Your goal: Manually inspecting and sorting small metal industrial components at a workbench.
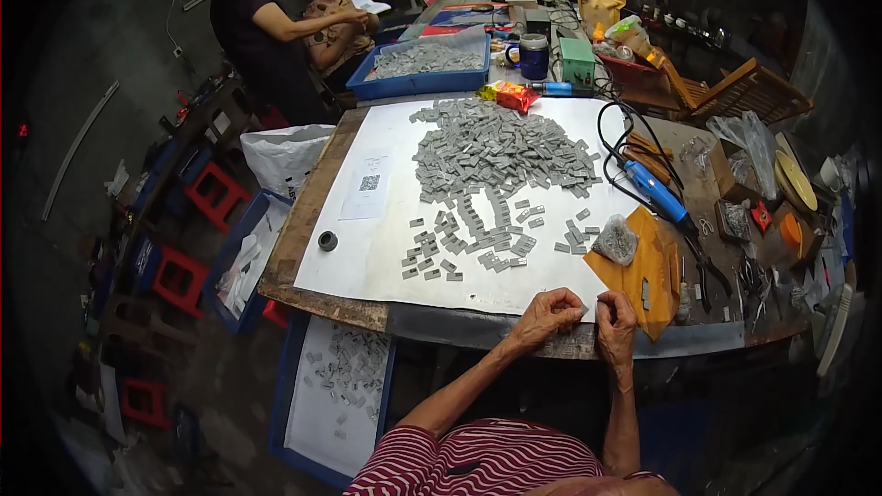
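Near the front edge of the table, my left hand [549, 314] is closed in a pinch, and a small grey metal piece shows at its fingertips. Just beside it, a little apart, my right hand [616, 323] is pinched too; whatever it holds is too small to make out. Beyond them a large heap of flat grey metal pieces [505, 147] covers the white sheet [367, 262]. Several loose pieces [432, 253] lie spread on the near side of the heap. To the right, a clear bag of small parts [616, 241] rests on an orange-brown envelope [602, 271].
A blue electric screwdriver [654, 191] with a black cord lies right, near pliers [712, 276]. A black round cap [327, 241] sits left. At the back are a blue tray [418, 81] of pieces and a mug [533, 57]. Below is another blue tray [292, 395]. Two people [266, 28] are at the far left.
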The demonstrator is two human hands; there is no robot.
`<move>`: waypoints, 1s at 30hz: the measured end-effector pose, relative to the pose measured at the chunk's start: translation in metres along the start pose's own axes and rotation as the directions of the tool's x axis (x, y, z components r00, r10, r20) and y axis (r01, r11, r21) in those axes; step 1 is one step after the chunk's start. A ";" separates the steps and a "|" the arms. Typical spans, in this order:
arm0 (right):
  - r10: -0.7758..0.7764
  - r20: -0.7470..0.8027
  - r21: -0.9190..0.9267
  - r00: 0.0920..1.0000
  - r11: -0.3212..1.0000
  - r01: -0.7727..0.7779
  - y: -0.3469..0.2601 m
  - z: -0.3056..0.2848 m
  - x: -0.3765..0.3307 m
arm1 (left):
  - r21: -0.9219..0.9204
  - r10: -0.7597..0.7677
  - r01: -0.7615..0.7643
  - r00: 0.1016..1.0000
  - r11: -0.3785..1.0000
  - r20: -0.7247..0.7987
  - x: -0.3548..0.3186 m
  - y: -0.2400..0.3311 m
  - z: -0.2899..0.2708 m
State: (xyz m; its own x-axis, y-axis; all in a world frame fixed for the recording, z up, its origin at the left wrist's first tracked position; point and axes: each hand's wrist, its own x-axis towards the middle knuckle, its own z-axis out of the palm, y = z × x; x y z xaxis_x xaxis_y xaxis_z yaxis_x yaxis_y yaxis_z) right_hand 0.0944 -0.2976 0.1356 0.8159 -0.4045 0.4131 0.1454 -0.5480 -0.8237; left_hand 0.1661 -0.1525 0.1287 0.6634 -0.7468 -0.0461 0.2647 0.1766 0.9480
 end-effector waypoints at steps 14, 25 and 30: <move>0.010 0.024 -0.013 1.000 1.000 -0.009 -0.002 -0.001 0.002 | -0.005 -0.028 0.028 1.000 1.000 -0.010 0.000 0.001 -0.001; -0.022 0.008 -0.001 1.000 1.000 0.022 0.002 -0.001 0.001 | -0.005 -0.014 0.014 1.000 1.000 -0.021 -0.001 0.004 0.003; -0.004 0.004 0.002 1.000 1.000 0.004 0.000 -0.001 0.003 | -0.014 -0.043 0.043 0.999 0.999 -0.024 -0.002 0.009 0.004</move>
State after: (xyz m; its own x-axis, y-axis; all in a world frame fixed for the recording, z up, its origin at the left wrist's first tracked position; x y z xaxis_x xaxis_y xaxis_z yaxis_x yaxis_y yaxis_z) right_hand 0.0959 -0.2993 0.1373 0.8174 -0.3999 0.4147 0.1495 -0.5479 -0.8231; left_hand 0.1646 -0.1518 0.1384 0.6683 -0.7379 -0.0946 0.3026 0.1535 0.9407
